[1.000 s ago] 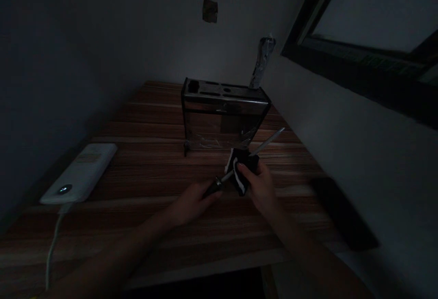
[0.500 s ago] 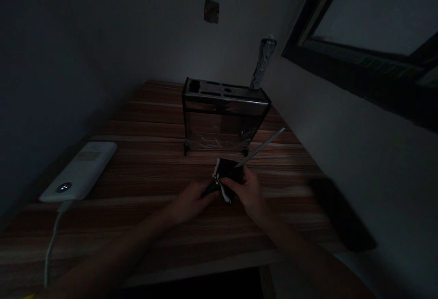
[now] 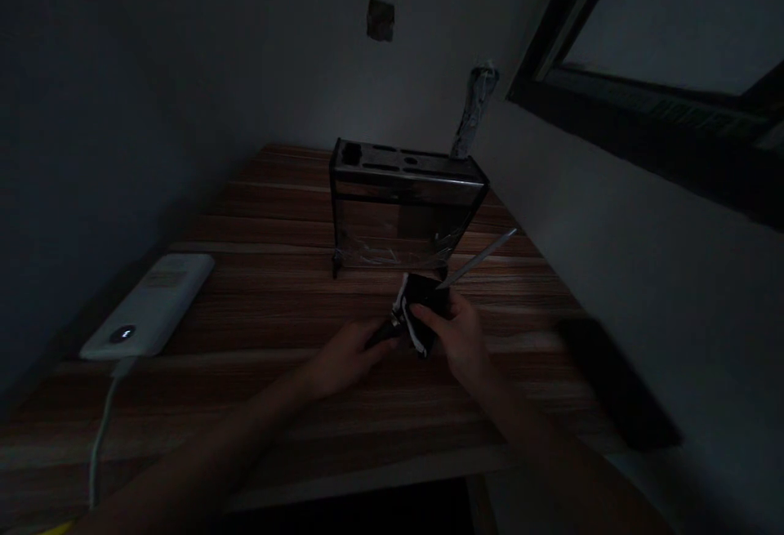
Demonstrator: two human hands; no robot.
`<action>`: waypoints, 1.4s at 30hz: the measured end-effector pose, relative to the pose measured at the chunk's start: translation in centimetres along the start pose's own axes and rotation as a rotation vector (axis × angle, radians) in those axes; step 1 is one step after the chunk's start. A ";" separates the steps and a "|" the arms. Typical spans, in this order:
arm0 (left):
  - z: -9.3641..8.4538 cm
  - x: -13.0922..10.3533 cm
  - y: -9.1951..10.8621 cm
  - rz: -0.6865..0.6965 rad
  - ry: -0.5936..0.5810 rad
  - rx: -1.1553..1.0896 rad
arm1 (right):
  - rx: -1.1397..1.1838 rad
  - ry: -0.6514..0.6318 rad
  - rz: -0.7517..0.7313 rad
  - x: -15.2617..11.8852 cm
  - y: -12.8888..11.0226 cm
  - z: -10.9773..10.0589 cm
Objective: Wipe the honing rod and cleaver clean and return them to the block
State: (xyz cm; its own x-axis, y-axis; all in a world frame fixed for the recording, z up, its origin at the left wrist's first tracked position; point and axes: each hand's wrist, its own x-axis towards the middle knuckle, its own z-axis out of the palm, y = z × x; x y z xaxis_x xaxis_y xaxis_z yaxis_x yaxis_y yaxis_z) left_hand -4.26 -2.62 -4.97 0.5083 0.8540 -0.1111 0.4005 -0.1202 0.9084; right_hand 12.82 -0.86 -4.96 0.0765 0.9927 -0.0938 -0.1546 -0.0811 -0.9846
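The left hand (image 3: 346,355) grips a honing rod (image 3: 474,261) by its handle, shaft slanting up-right past the right hand (image 3: 459,339), whose fingers pinch a dark cloth (image 3: 420,306) around it, just before the knife block (image 3: 404,204) on the tabletop (image 3: 275,298).

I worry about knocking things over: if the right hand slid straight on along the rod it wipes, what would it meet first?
Likely nothing: the right hand would clear the rod tip beside the knife block; depth unclear.
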 end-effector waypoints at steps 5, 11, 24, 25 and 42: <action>0.0 0.1 0.0 -0.036 0.003 0.029 | 0.110 0.064 -0.035 0.7 -1.1 -0.7; 0.1 0.0 -0.1 -0.039 -0.006 0.064 | 0.234 0.205 -0.090 1.5 -2.8 -1.7; 0.2 -0.1 -0.3 0.018 -0.040 0.135 | 0.261 0.466 -0.388 3.3 -5.5 -5.4; 0.2 -0.1 -0.4 0.022 -0.043 0.140 | 0.271 0.476 -0.397 3.4 -5.6 -5.6; 0.3 -0.3 -0.5 0.054 -0.051 0.150 | 0.301 0.442 -0.380 3.7 -5.2 -5.9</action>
State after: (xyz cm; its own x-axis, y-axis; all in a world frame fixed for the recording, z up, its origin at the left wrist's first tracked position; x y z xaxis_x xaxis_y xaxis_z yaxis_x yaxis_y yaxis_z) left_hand -4.36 -2.94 -5.54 0.5684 0.8181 -0.0876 0.4790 -0.2424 0.8437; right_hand 19.74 2.68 -1.09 0.5675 0.8117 0.1380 -0.3011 0.3606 -0.8828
